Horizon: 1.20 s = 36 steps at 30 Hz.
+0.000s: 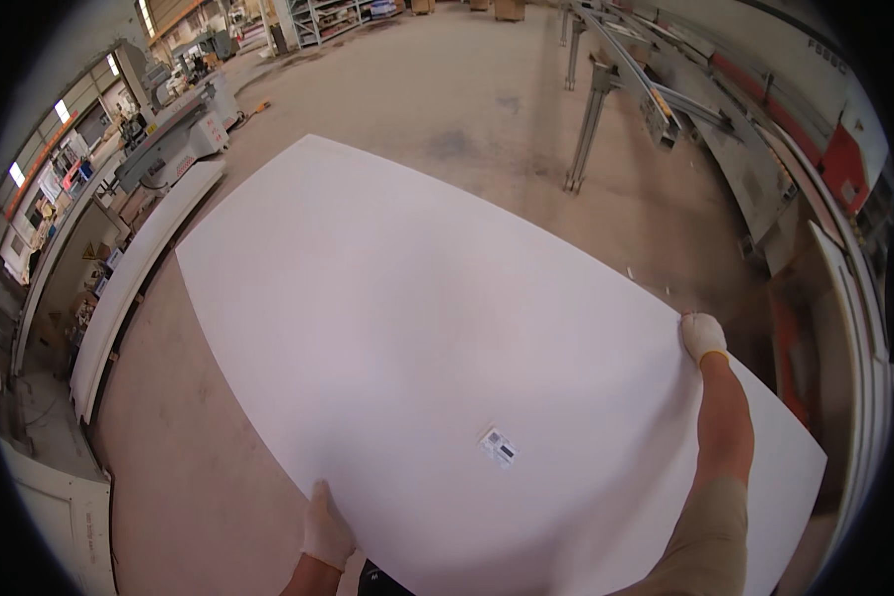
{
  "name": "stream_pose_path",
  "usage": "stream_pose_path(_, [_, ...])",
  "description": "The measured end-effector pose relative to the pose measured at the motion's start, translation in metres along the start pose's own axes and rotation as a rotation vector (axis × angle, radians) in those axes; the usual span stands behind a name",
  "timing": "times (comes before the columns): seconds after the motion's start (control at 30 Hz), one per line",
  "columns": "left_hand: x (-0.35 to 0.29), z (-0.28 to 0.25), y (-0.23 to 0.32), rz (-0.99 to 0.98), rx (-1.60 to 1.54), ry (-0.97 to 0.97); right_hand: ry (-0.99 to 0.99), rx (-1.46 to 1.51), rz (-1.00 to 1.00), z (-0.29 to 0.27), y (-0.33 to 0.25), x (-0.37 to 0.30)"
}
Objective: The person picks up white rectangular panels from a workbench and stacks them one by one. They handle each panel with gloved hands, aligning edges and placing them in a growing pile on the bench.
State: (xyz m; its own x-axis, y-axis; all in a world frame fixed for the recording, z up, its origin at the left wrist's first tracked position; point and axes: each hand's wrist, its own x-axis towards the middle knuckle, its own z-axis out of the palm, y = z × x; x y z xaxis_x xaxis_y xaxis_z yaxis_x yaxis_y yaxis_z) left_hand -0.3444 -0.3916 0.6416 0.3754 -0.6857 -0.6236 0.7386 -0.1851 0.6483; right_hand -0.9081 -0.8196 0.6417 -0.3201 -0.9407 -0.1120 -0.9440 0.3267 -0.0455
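A large white panel (397,288) fills the middle of the view, with a small printed label (498,447) stuck on its near part. My left hand (327,529), in a white glove, grips the panel's left edge close to my body; one digit shows on top and the rest are hidden. At the right long edge, my gloved right hand (703,335) is closed over the rim, its fingertips out of sight. My right forearm reaches across the panel's surface.
A saw machine with a metal rail and legs (591,119) stands at the far right. On the left lies a stack of pale boards (149,268), with a grey machine (179,134) behind it. Storage shelves (333,18) stand at the back, beyond the dusty floor (447,89).
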Motion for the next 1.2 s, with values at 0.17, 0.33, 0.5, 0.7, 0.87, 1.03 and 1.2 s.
stream_pose_path(0.17, [0.038, -0.006, -0.011, 0.061, 0.179, 0.020, 0.060, -0.048, -0.120, 0.003, -0.029, 0.050])
stream_pose_path(0.33, [0.063, -0.020, -0.029, -0.008, 0.406, 0.127, 0.196, 0.124, -0.148, 0.062, -0.103, -0.003])
stream_pose_path(0.5, [0.101, 0.037, -0.024, -0.016, 0.269, 0.180, 0.057, 0.429, -0.274, 0.074, -0.137, -0.052])
stream_pose_path(0.7, [0.106, 0.066, -0.018, 0.029, 0.633, 0.106, -0.026, 0.288, -0.490, 0.030, -0.063, -0.205])
stream_pose_path(0.87, [0.072, 0.084, -0.027, 0.305, 1.116, 0.149, -0.004, 0.414, -0.454, 0.031, 0.038, -0.336])
stream_pose_path(1.03, [0.030, 0.150, -0.116, 0.881, 1.430, 0.016, -0.145, 0.252, -0.176, 0.022, 0.247, -0.424])
stream_pose_path(1.2, [-0.106, 0.277, -0.341, 0.897, 0.895, -0.671, 0.226, 0.368, 0.426, -0.001, 0.461, -0.535])
